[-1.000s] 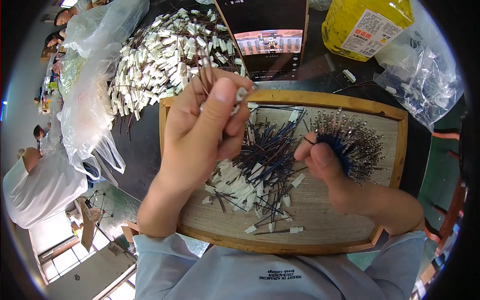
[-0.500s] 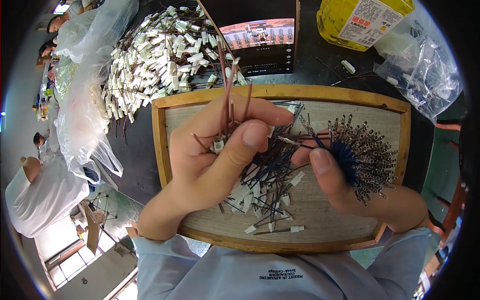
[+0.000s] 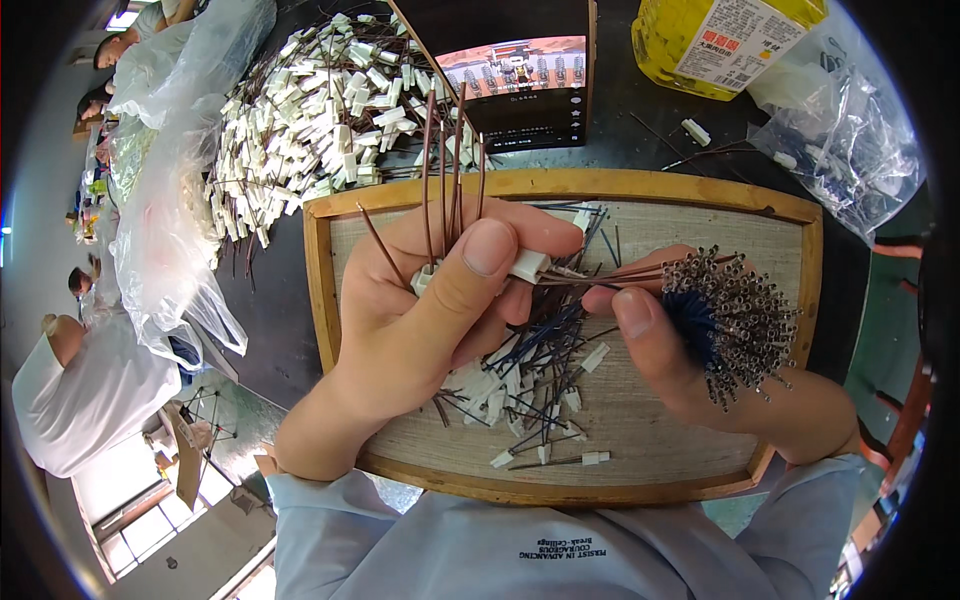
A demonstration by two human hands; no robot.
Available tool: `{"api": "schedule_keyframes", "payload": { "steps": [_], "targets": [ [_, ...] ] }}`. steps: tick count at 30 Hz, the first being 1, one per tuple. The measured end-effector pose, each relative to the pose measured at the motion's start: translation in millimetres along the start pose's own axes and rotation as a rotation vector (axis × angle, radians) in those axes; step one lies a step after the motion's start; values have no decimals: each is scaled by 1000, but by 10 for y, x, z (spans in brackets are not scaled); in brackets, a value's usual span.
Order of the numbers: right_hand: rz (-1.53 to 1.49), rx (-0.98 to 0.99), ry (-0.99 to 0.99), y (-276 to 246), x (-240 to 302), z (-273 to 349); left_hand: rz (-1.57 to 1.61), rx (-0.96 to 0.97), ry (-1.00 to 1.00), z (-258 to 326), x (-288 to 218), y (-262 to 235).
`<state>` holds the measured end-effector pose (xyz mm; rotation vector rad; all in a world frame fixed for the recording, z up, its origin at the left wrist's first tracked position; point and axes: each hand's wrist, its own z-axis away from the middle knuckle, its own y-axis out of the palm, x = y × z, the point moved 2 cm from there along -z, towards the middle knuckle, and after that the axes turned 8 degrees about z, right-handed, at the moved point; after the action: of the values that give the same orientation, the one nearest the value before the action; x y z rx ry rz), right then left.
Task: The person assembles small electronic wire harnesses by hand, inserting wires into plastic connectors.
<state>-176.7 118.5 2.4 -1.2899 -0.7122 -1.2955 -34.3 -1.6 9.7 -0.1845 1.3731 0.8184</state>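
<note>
Connector (image 3: 529,265), white, pinched by left hand (image 3: 415,335), thumb and fingers closed, I see; brown wires (image 3: 443,195) jut above them. Right hand (image 3: 655,345) clutches metal-tipped wire bundle (image 3: 745,325), fanned beyond its thumb.

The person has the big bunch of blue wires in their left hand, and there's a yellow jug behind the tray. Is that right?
Not quite: the bunch of blue wires is in the right hand, as the head view shows. The yellow jug is behind the tray.
</note>
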Motion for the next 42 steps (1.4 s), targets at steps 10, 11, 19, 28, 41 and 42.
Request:
{"api": "schedule_keyframes", "payload": {
  "steps": [10,11,19,28,41,42],
  "targets": [
    [-72,107,-21,46,-104,-66,-479,98,223,22,-37,23],
    [-285,47,-111,79,-174,-67,-477,102,223,12,-34,22],
    [-56,-14,-204,31,-72,-76,-762,176,461,-16,-120,31],
    [-36,-98,-236,-7,-76,-75,-130,-213,351,-31,-206,-262],
    [-159,17,-321,216,-114,-147,370,-198,88,-108,-214,-328],
    [-218,-179,-370,211,-104,-135,339,-173,92,-111,-209,-301]
  ]
}}
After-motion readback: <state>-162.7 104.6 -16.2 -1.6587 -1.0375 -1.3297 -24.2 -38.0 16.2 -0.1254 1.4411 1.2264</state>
